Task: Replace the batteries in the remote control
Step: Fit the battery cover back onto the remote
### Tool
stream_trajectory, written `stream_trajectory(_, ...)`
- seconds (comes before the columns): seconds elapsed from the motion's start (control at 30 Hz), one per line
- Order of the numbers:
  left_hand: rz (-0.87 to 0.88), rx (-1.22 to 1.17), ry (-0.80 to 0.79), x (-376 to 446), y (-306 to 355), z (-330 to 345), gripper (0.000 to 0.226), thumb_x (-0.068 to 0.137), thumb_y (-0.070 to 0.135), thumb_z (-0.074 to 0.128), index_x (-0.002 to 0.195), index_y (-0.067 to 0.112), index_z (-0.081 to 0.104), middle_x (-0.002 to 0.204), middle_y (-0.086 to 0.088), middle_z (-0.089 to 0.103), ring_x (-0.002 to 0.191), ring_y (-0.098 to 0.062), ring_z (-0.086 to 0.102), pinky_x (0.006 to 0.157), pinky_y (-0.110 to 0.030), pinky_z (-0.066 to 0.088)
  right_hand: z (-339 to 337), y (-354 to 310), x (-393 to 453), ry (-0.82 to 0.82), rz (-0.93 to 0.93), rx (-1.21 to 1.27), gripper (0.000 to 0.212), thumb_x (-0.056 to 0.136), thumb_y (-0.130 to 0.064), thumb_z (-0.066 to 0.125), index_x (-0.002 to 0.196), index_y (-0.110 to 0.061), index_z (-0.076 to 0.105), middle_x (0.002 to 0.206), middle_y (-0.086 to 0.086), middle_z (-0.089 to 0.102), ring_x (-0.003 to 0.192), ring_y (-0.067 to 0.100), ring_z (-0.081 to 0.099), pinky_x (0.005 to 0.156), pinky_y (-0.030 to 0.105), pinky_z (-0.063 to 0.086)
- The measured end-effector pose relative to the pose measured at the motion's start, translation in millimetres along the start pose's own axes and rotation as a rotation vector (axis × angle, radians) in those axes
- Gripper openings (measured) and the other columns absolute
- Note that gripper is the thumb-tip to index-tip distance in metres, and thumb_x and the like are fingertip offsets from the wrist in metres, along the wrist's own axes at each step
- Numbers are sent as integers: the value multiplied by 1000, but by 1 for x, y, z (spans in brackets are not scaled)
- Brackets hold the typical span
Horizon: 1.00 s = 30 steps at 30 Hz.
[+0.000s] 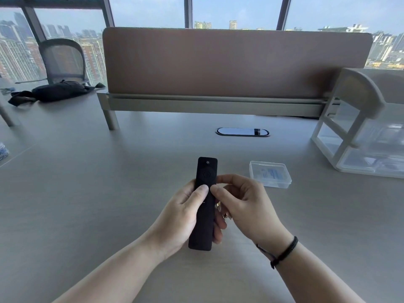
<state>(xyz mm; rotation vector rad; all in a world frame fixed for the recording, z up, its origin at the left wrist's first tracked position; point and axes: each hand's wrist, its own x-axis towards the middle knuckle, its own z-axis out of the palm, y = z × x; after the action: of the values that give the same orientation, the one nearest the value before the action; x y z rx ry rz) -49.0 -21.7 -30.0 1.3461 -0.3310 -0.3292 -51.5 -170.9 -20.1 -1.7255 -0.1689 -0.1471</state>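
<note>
Near the bottom centre of the frame, two bare forearms come up from the lower edge and meet over the grey desk (87,193). The left hand (181,217) is wrapped around the lower half of the black remote control (204,204), with the thumb lying across its front and the other fingers curled behind it. The remote is lifted above the desk, with the button face up and the power button at the far end. The right hand (242,204) pinches the right edge of the remote, about the middle, between thumb and forefinger; its remaining fingers are bent loosely and hold nothing else. A dark cord bracelet (284,251) is on the right wrist.

A little further, right of centre, a small clear plastic box (270,174) stands on the desk, closed, with something blue and white inside. I cannot tell if these are the batteries.

I judge the battery cover is on the hidden back side, so the remote must be turned over. The risk is that it slips during this turn, because the casing is smooth and narrow, or that the cover is pushed the wrong way.

At the right edge stands a white drawer unit (358,127); in the upper left, a black bag (59,90).
</note>
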Motion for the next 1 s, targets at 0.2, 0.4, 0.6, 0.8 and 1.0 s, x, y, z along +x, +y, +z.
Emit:
stream_trajectory(0.2, 9, 0, 2, 0, 1, 0, 31, 105, 26, 34, 114, 11, 60, 70, -21, 63, 47, -34, 60, 48, -38, 52, 1, -4, -2, 24, -13, -31, 10, 91, -18, 65, 89, -21, 74, 55, 3, 68, 48, 16, 57, 51, 30, 51)
stream_trajectory(0.4, -9, -19, -46, 0, 0, 1, 37, 105, 28, 35, 119, -1, 52, 88, -14, 63, 65, -40, 61, 55, -45, 54, -1, -6, 1, 90, 10, -24, 20, 92, -23, 65, 76, -13, 72, 48, -3, 63, 43, 14, 53, 46, 23, 43)
stream_trajectory(0.6, -26, 16, -33, 1, -2, -2, 34, 105, 27, 37, 112, -3, 54, 86, -21, 64, 64, -41, 63, 58, -49, 55, -2, -4, 1, 80, 57, 80, 21, 91, -16, 66, 72, -7, 71, 49, 3, 60, 44, 16, 49, 42, 19, 37)
stream_trajectory(0.8, -44, -2, -62, 1, -1, -2, 33, 104, 27, 38, 107, -1, 55, 82, -21, 65, 60, -39, 63, 59, -47, 55, -2, -3, 2, 90, 64, 57, 22, 89, -17, 67, 71, -8, 72, 49, 4, 60, 45, 17, 49, 43, 20, 37)
stream_trajectory(1.0, -48, 3, -87, 1, -2, -3, 33, 97, 27, 39, 106, 1, 57, 84, -23, 65, 62, -41, 63, 61, -49, 55, -3, -4, 2, 94, 88, 84, 23, 89, -12, 67, 68, -4, 73, 48, 5, 59, 44, 16, 48, 41, 17, 36)
